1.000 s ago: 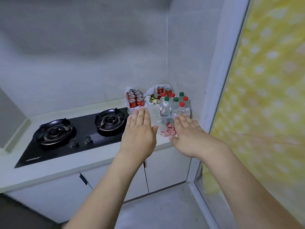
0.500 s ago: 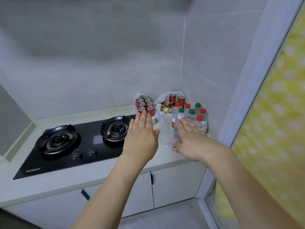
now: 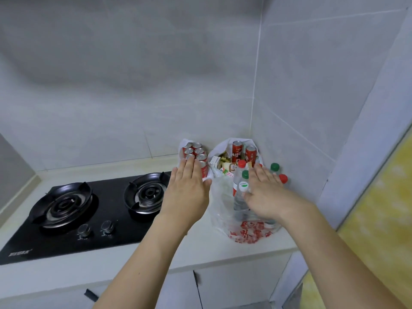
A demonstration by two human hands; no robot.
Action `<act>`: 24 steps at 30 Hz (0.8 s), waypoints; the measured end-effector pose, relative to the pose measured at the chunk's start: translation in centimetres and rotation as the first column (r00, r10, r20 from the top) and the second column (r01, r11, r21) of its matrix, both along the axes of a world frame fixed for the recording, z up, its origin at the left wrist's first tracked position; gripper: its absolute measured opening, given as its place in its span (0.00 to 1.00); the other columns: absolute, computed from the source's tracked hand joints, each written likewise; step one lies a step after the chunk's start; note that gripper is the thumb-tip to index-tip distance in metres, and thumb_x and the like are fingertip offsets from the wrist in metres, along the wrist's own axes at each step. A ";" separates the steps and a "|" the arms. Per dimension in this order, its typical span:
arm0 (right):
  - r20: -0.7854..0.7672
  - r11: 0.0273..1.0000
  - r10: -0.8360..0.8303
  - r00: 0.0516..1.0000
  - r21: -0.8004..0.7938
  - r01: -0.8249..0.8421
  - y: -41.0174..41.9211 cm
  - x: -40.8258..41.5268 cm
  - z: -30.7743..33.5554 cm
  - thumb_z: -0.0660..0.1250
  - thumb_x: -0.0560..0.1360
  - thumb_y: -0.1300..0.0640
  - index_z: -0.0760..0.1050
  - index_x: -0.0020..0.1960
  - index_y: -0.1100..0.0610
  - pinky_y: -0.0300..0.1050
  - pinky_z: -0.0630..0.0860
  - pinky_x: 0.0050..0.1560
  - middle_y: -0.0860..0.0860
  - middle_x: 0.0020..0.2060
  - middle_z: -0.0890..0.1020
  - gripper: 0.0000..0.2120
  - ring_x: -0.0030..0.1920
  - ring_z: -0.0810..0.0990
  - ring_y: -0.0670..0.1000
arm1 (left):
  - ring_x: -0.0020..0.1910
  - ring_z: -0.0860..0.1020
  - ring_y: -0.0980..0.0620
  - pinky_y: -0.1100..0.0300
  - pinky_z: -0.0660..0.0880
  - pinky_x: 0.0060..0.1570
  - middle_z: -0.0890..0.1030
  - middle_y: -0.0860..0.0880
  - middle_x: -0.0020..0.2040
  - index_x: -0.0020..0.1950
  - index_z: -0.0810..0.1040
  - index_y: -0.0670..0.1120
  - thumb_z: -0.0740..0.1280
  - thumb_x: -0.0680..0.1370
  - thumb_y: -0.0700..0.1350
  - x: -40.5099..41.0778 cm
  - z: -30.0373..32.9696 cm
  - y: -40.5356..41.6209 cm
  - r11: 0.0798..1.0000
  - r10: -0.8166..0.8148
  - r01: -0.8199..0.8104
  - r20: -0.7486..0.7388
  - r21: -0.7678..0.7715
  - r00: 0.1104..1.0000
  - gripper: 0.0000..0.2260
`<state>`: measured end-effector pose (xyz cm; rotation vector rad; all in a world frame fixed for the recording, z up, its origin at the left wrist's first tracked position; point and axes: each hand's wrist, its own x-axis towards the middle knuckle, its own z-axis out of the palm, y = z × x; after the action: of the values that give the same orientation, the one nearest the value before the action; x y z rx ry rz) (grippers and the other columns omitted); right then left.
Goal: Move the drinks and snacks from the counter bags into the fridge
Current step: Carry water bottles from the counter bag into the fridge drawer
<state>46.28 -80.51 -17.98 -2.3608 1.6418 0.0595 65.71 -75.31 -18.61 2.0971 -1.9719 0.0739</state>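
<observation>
Since half a second ago both hands have come further forward and now sit over the bags; the view has also closed in on the corner, so the bags look larger and lower in the picture.

The left hand [image 3: 186, 192] is stretched out flat, palm down, fingers [image 3: 189, 169] straight and close together, holding nothing. Their tips lie at the near cans [image 3: 196, 152], red ones packed upright in a white bag [image 3: 181, 144] against the back wall; I cannot tell whether they touch. The right hand [image 3: 268, 194] is likewise flat and palm down, fingers spread a little and straight, gripping nothing. It lies over the bottles [image 3: 239, 197], which stand upright with red and green caps in a clear bag [image 3: 220, 201] printed in red, near the front of the tabletop [image 3: 200, 248]. Whether the palm rests on the caps I cannot tell.

Behind the bottles a third bag holds two tall red cans and some snacks [image 3: 225, 168]. All three bags stand in the right corner, just right of the black hob [image 3: 73, 221]. Both forearms reach in from below, roughly parallel.
</observation>
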 end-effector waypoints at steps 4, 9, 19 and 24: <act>-0.016 0.999 -0.018 1.000 0.041 0.018 -4.3 0.1 -0.9 0.48 0.83 0.48 0.35 0.79 0.58 0.50 0.37 0.76 0.54 0.78 0.34 0.33 0.78 0.35 0.54 | 0.81 0.42 0.47 0.51 0.43 0.77 0.45 0.45 0.82 0.82 0.46 0.43 0.47 0.85 0.54 0.8 -0.9 -3.3 0.999 0.015 -0.014 -0.017 0.034 1.000 0.28; -0.065 0.993 -0.055 0.996 0.097 0.061 -9.5 1.2 -2.1 0.50 0.82 0.48 0.36 0.79 0.59 0.53 0.40 0.77 0.56 0.78 0.36 0.34 0.78 0.38 0.55 | 0.80 0.46 0.47 0.50 0.47 0.78 0.49 0.44 0.82 0.81 0.49 0.41 0.50 0.85 0.53 2.5 -2.3 -9.3 0.999 -0.019 0.020 -0.030 0.049 0.999 0.28; -0.070 0.948 -0.214 0.974 0.225 0.224 -17.3 2.8 -3.9 0.54 0.81 0.49 0.48 0.79 0.59 0.54 0.62 0.73 0.57 0.78 0.55 0.32 0.75 0.59 0.59 | 0.80 0.49 0.46 0.51 0.48 0.77 0.52 0.44 0.81 0.81 0.54 0.42 0.55 0.85 0.53 3.3 -5.5 -21.3 0.965 -0.185 0.221 -0.227 0.142 0.956 0.27; -0.105 0.932 -0.192 0.976 0.291 0.215 -19.2 2.1 -4.7 0.58 0.79 0.49 0.71 0.48 0.55 0.43 0.72 0.35 0.52 0.41 0.78 0.10 0.40 0.79 0.50 | 0.77 0.60 0.45 0.52 0.60 0.73 0.60 0.45 0.80 0.80 0.59 0.45 0.59 0.84 0.51 2.1 -7.2 -25.5 0.923 -0.232 0.307 -0.303 0.231 0.924 0.26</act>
<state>48.34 -99.66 -22.64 -1.9751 1.7619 0.3376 67.81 -100.85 -25.82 1.8332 -2.1737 -0.5421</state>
